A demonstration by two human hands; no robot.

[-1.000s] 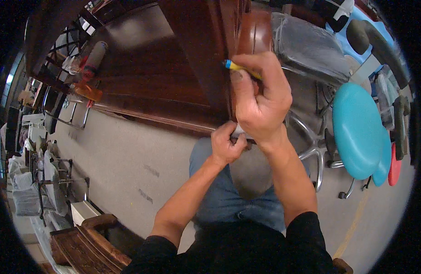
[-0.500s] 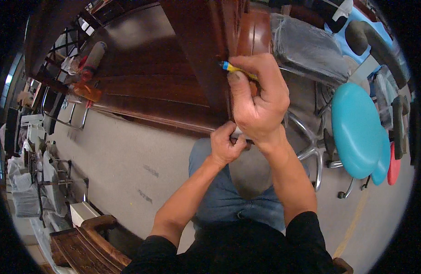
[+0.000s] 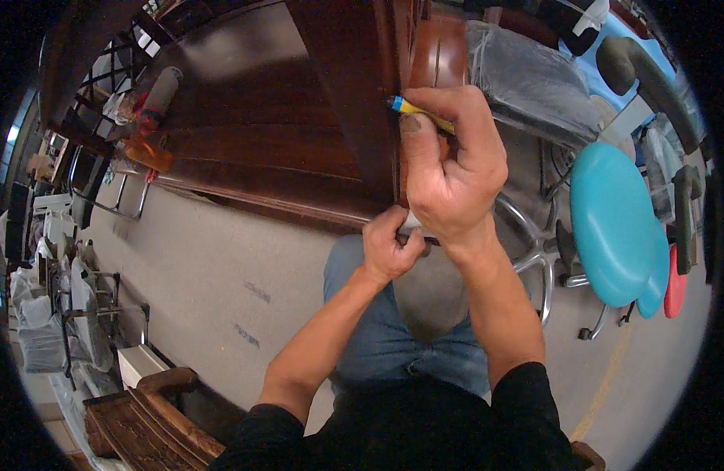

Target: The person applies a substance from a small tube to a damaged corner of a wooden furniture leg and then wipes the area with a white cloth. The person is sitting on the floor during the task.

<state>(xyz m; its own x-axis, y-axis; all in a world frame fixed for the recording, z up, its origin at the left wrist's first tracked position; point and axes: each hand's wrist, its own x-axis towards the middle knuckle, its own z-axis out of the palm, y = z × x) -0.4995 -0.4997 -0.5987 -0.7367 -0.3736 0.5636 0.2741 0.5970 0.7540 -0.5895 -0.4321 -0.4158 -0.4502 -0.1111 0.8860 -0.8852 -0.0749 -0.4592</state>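
Up close, our right hand [image 3: 452, 180] clamps a slim yellow pen [image 3: 417, 111], blue-tipped, against dark glossy wood [image 3: 338, 94]; our left hand [image 3: 389, 247] is fisted, contents unclear.

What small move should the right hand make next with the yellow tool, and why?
Probably draw the yellow tool a little further down the dark wooden upright: the right hand presses its blue tip on that edge, while the left hand grips just below.

Yellow pencil-like tool [image 3: 419, 111] with blue tip, slanted, tip against dark wooden cabinet edge [image 3: 377, 118]
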